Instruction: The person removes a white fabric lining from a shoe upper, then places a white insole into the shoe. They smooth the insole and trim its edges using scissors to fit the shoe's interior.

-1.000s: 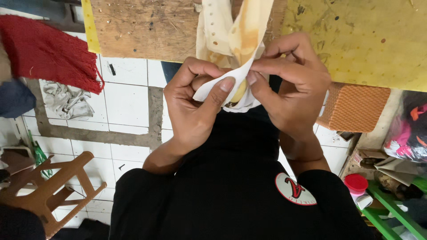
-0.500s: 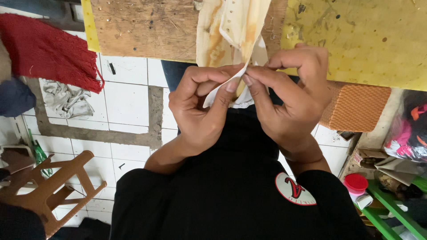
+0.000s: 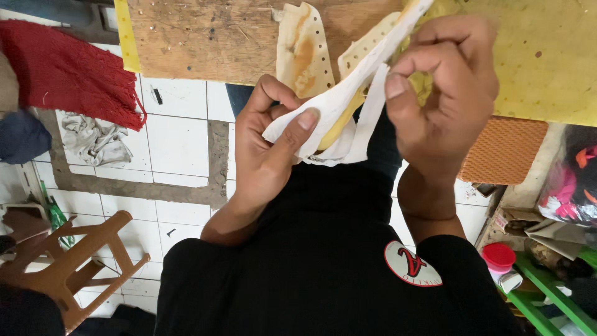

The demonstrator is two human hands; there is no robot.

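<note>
My left hand point(image 3: 270, 149) and my right hand point(image 3: 444, 93) are raised in front of my black shirt, both pinching a white paper backing strip point(image 3: 339, 102). The strip peels off a cream, perforated piece stained yellow-brown point(image 3: 301, 53) that rises toward the wooden board. My left thumb presses the strip's lower end. My right fingers pinch the strip higher up, close to the piece's yellow side. The piece's top end is cut off by the frame.
A worn wooden board point(image 3: 211, 37) with a yellow sheet point(image 3: 541, 56) lies ahead. A red cloth point(image 3: 68, 74) hangs at the left over the white tiled floor point(image 3: 180, 143). Brown plastic stool point(image 3: 74, 261) at lower left, orange mat point(image 3: 500, 149) and red-capped container point(image 3: 499, 258) at right.
My right hand has lifted up and to the right, pulling the white strip further off the perforated piece. The hands and piece now sit closer to the camera.
</note>
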